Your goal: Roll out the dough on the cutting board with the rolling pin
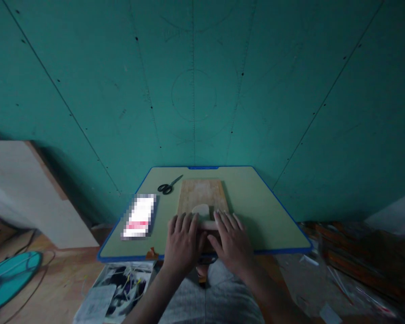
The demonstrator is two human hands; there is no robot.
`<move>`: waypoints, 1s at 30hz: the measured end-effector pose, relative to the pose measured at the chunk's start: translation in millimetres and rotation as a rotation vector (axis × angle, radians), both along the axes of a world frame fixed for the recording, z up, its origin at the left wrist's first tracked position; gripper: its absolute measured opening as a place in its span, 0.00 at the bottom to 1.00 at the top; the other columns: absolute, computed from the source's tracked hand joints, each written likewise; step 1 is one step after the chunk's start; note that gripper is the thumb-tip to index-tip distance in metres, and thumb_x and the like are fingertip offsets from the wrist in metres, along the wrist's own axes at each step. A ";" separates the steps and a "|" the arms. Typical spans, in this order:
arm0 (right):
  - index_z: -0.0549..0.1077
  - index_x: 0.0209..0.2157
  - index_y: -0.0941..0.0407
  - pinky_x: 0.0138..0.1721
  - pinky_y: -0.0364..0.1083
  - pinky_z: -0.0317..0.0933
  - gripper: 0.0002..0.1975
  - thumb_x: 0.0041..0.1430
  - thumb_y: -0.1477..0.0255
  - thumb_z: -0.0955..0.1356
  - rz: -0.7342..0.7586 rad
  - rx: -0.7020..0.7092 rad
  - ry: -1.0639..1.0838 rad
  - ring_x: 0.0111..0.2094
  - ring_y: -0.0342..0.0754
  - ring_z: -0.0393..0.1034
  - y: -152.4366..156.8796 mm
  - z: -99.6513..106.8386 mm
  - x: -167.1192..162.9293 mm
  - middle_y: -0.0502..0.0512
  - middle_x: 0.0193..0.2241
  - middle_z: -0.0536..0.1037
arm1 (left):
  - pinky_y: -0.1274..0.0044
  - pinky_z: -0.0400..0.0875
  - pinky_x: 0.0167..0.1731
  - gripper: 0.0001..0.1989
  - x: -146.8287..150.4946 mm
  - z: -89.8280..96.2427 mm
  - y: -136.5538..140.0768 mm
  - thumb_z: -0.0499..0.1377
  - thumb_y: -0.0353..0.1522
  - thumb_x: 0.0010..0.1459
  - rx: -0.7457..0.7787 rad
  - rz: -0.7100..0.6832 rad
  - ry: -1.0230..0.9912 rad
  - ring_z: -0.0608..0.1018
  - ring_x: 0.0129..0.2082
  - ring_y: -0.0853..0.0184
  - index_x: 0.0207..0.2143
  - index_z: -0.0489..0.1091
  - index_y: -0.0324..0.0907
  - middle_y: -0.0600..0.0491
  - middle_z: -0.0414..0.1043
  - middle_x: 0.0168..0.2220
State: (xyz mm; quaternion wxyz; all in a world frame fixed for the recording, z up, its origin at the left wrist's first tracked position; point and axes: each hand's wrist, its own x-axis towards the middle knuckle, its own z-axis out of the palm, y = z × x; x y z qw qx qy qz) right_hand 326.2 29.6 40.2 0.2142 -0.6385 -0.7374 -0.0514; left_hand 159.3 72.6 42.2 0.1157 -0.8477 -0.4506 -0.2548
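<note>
A pale rolling pin point(207, 225) lies crosswise over the near part of a wooden board point(204, 193). My left hand point(183, 238) is closed over the pin's left end, with the fingers pointing away from me. Over the right end rests my right hand point(232, 238), gripping it in the same way. Both thumbs reach in toward the middle. Just beyond the pin, a flat, whitish round piece of dough point(201, 209) sits on the board. Its near edge is hidden by the pin and my left fingers.
The board lies on a light green table point(263, 207) with a blue rim. Black-handled scissors point(168, 185) lie left of the board. A blurred-out bright phone-like screen point(140, 216) is at the left. An orange-brown clip point(151, 253) sits on the front edge. A green wall point(195, 90) stands behind.
</note>
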 end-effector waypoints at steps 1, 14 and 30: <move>0.57 0.64 0.59 0.63 0.59 0.45 0.30 0.65 0.61 0.60 0.012 0.014 0.001 0.64 0.57 0.52 -4.2 -1.6 -0.3 0.61 0.63 0.62 | 0.59 0.57 0.55 0.21 -3.7 -1.8 -4.6 0.53 0.39 0.62 0.005 -0.013 -0.011 0.69 0.52 0.52 0.54 0.66 0.38 0.42 0.72 0.50; 0.66 0.58 0.55 0.61 0.55 0.53 0.22 0.66 0.68 0.57 0.202 0.045 0.187 0.61 0.51 0.57 25.2 19.5 21.9 0.58 0.59 0.67 | 0.68 0.68 0.40 0.19 -36.8 -2.6 -7.0 0.52 0.29 0.61 -0.243 -0.066 -0.065 0.73 0.40 0.61 0.54 0.66 0.45 0.47 0.72 0.44; 0.64 0.60 0.55 0.63 0.53 0.48 0.30 0.57 0.62 0.67 0.512 -0.301 0.097 0.64 0.52 0.52 61.6 29.5 -1.2 0.58 0.63 0.61 | 0.81 0.54 0.12 0.30 -80.4 10.1 2.8 0.53 0.56 0.51 -0.963 0.171 -1.368 0.60 0.13 0.74 0.39 0.69 0.39 0.63 0.57 0.16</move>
